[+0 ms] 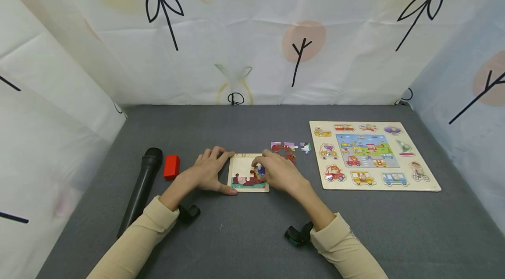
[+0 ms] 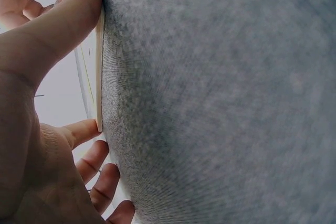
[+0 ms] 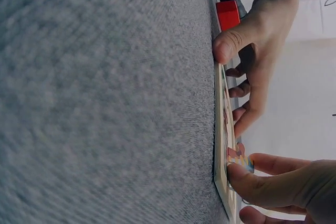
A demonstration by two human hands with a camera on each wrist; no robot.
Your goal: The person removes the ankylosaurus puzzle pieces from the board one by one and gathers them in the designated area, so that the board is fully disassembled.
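Note:
A small wooden jigsaw tray (image 1: pixel 240 165) lies flat on the table, with several pieces fitted along its bottom and right side. My left hand (image 1: pixel 208 170) spans the tray's left side, thumb at the lower corner and index finger at the upper one; its other fingers are loose. Over the tray's right part, my right hand (image 1: pixel 282 173) pinches a colourful jigsaw piece (image 3: pixel 241 159) between thumb and index finger. That piece stands tilted above the tray surface in the right wrist view. From the head view, my fingers partly hide it.
Loose jigsaw pieces (image 1: pixel 305 148) lie beyond my right hand. A large wooden vehicle puzzle board (image 1: pixel 418 184) is at the right. To the left are a red block (image 1: pixel 171 167) and a black microphone (image 1: pixel 143 184). Patterned cloth (image 1: pixel 252 51) walls the grey table (image 1: pixel 244 244).

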